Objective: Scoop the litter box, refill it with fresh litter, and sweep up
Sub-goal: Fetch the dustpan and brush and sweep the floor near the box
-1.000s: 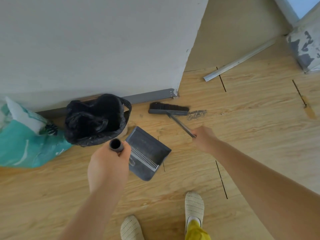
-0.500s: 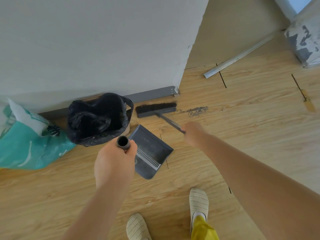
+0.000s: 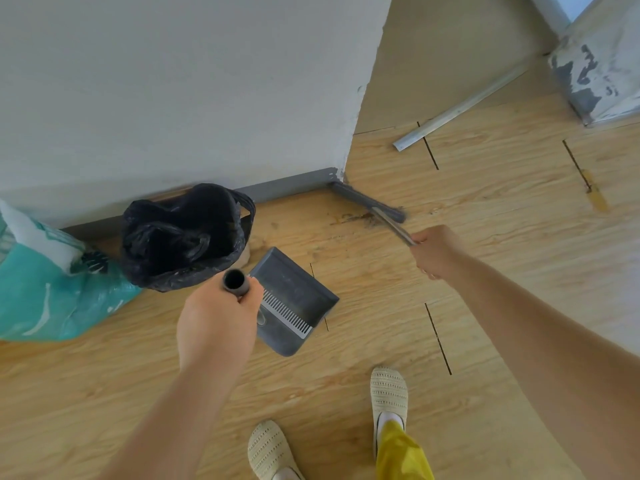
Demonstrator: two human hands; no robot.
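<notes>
My left hand [image 3: 216, 317] grips the black tube handle [image 3: 235, 281] of a grey dustpan [image 3: 294, 303], which rests on the wooden floor with its comb edge toward me. My right hand [image 3: 438, 251] holds the thin handle of a dark broom [image 3: 367, 201]. The broom head lies at the wall's corner, angled, with a streak of dark litter grit [image 3: 353, 218] just in front of it. The litter box is out of view.
A bin lined with a black bag [image 3: 187, 237] stands against the wall [image 3: 173, 91] left of the dustpan. A teal and white litter bag [image 3: 45, 296] lies at far left. A metal strip [image 3: 460, 107] and a paint-stained column [image 3: 602, 64] sit at back right. My two slippered feet [image 3: 388, 393] stand below.
The broom head swept left toward the bin, then swung back right to the wall corner and turned at an angle. The dustpan and my left hand stayed put.
</notes>
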